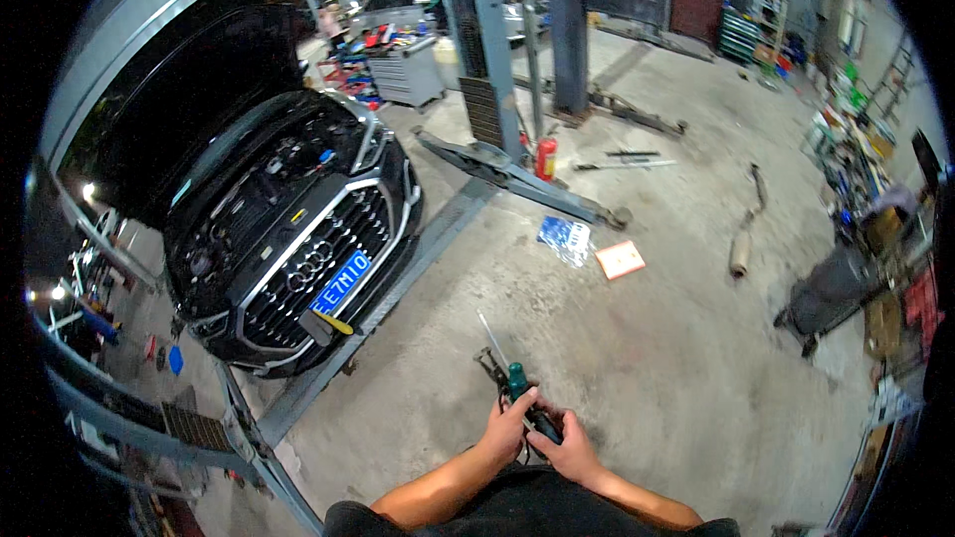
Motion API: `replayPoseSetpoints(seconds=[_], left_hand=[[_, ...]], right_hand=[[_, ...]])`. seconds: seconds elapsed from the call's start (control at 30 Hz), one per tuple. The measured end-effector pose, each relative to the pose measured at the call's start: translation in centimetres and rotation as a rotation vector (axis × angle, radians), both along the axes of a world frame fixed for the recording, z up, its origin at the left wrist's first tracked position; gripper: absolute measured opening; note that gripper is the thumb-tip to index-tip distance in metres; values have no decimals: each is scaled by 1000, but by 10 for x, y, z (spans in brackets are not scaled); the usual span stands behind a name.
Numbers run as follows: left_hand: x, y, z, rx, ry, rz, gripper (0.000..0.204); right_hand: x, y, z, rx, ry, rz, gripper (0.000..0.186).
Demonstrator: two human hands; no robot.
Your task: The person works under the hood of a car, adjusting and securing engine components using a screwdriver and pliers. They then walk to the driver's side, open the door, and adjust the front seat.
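My left hand (pixel 505 430) is closed around a bundle of hand tools in front of my body. One is a screwdriver with a green handle (pixel 517 379) and a long thin shaft angled up to the left. Beside it juts a metal tool with a jaw-like end (pixel 487 362), perhaps pliers; my fingers cover much of it. My right hand (pixel 570 449) is closed at the lower end of the bundle, on a dark handle (pixel 544 428). Which tool that handle belongs to is unclear.
At left stands a black car (pixel 288 229), hood raised, a yellow-handled tool (pixel 333 322) at its front. A lift arm (pixel 522 179) reaches across the floor near a red extinguisher (pixel 546 159). A blue-and-white packet (pixel 565 239), an orange-white box (pixel 621 260) and an exhaust pipe (pixel 741 249) lie ahead.
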State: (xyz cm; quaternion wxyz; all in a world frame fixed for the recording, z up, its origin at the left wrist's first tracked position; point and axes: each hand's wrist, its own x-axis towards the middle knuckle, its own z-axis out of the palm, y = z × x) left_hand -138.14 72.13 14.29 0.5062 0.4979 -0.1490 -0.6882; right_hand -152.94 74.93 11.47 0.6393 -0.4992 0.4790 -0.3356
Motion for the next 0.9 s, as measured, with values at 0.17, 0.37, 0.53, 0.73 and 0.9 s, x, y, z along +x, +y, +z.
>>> replayPoseSetpoints(seconds=[0.17, 0.37, 0.53, 0.73, 0.9], left_hand=[[46, -9, -19, -25, 190, 345, 18], [143, -17, -30, -110, 234, 521, 42], [239, -55, -17, -193, 241, 484, 59], [312, -138, -4, -374, 314, 352, 61], [333, -242, -9, -333, 277, 184, 55]], right_hand=[[44, -39, -8, 16, -47, 189, 60], [128, -90, -56, 88, -79, 398, 59], [222, -133, -29, 258, -58, 490, 63], [295, -178, -7, 422, -442, 326, 36], [308, -254, -29, 368, -232, 206, 20]])
